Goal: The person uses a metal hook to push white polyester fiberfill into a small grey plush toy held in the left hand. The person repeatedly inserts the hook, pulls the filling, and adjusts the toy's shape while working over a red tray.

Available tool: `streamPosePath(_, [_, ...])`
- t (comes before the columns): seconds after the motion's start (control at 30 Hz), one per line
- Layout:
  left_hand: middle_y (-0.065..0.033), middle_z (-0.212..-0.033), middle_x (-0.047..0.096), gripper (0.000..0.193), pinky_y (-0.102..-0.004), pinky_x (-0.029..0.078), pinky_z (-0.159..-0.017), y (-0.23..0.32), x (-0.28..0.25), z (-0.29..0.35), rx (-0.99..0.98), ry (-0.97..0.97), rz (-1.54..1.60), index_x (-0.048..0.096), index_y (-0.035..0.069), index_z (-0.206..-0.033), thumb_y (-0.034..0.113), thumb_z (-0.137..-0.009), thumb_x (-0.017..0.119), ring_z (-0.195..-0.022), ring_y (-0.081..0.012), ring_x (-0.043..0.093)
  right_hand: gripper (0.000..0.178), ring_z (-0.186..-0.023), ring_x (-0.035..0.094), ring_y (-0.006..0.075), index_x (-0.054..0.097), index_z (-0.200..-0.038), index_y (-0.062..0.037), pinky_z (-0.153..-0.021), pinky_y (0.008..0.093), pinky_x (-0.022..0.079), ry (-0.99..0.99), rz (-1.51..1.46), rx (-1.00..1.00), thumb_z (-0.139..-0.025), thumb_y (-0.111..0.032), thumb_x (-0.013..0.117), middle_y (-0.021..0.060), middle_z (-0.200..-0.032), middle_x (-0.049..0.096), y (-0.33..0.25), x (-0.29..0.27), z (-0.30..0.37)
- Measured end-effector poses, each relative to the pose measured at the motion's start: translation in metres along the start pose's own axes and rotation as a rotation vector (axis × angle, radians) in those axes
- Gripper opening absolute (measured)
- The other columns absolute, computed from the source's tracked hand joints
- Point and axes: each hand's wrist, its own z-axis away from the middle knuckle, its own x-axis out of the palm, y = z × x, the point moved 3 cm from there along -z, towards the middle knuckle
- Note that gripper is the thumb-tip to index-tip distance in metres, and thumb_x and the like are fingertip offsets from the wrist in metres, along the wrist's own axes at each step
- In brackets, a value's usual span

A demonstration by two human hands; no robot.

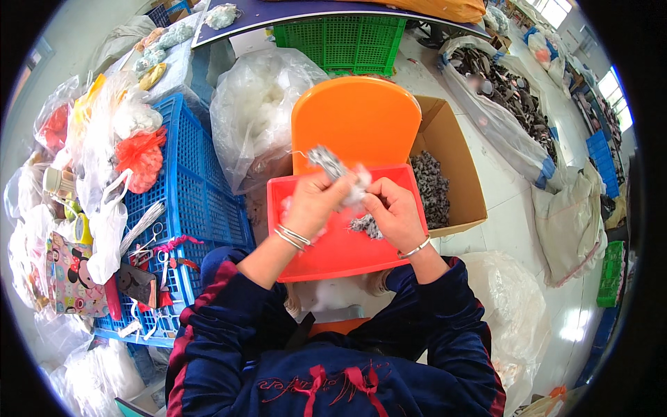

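Observation:
Above the red tray, my left hand is closed around a small grey-and-white fuzzy cloth piece, whose end sticks out past the fingers. My right hand pinches white fluffy stuffing against that piece, thumb and fingertips together. The two hands nearly touch at the fluff. Beneath them a second grey fuzzy piece lies in the tray, partly hidden by my right hand. More white fluff shows beside my left hand.
An orange chair back rises behind the tray. To its right stands an open cardboard box holding grey pieces. A clear bag of white stuffing sits to the left, beside a blue crate with scissors on top.

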Motion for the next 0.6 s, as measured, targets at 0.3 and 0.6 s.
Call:
streamPosePath(0.3, [0.0038, -0.065, 0.056, 0.015, -0.0205, 0.035, -0.049, 0.016, -0.021, -0.011, 0.002, -0.032, -0.007, 0.067, 0.003, -0.089, 0.017, -0.092, 0.065, -0.052, -0.0035, 0.042, 0.005, -0.059, 0.048, 0.0053, 0.061, -0.089, 0.0017, -0.052, 0.0242, 0.039, -0.008, 0.097, -0.104, -0.087, -0.003, 0.063, 0.0015, -0.066, 0.055, -0.004, -0.011, -0.002])
streamPosePath(0.6, [0.0046, -0.067, 0.057, 0.016, -0.0198, 0.035, -0.050, 0.003, -0.001, -0.002, -0.070, -0.163, -0.027, 0.070, 0.004, -0.089, 0.019, -0.092, 0.064, -0.056, -0.0025, 0.045, 0.003, -0.061, 0.047, 0.0027, 0.059, -0.087, 0.0003, -0.053, 0.0218, 0.039, -0.035, -0.071, -0.013, -0.088, -0.002, 0.062, -0.0017, -0.070, 0.054, 0.006, -0.002, 0.002])
